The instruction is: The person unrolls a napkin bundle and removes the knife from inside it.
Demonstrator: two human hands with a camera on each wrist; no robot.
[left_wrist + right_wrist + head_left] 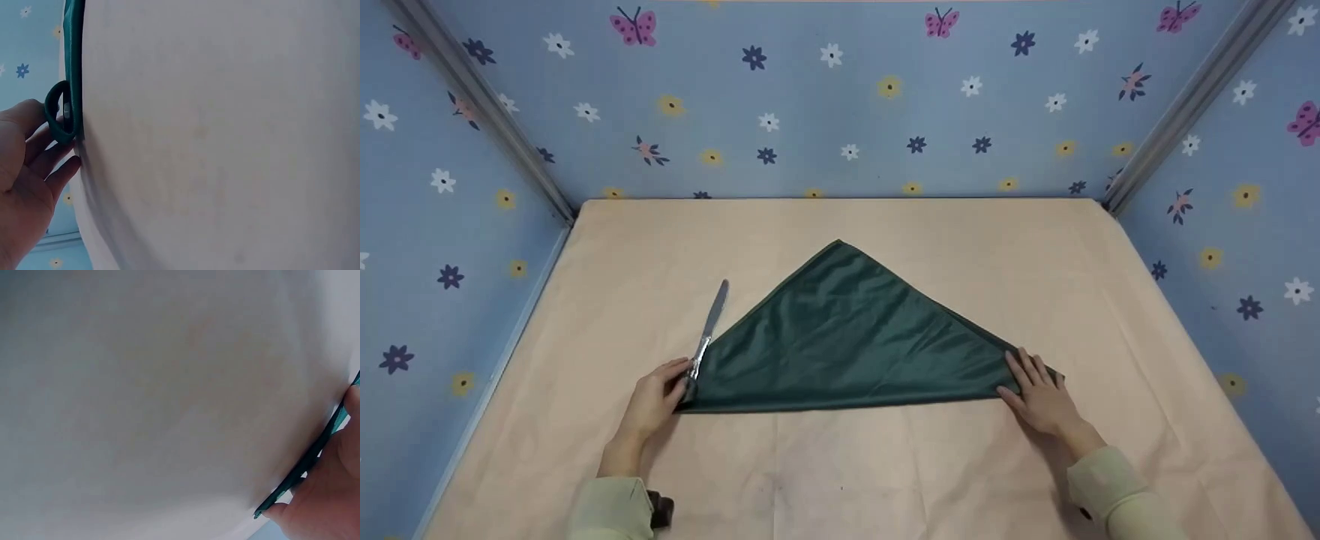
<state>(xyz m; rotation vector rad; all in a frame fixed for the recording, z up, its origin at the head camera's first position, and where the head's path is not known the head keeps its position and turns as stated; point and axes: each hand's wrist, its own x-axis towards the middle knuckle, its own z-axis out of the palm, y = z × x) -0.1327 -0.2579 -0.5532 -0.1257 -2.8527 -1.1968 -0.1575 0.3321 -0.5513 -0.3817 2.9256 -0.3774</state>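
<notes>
A dark green cloth napkin (847,337) lies folded into a triangle, its long edge toward me and its peak pointing away. At its left corner a metal table knife (715,311) lies slanted, blade pointing away; its handle end is partly hidden by the cloth and fingers. My left hand (654,397) pinches that corner, which curls up in a loop (52,112) in the left wrist view. My right hand (1046,401) rests with spread fingers on the napkin's right corner. In the right wrist view, only the napkin's thin edge (298,469) shows beside the hand.
A pale cream cloth (840,472) with faint creases covers the table. Blue flowered panels (840,97) stand at the back and both sides, with grey metal posts (1192,112) at the corners.
</notes>
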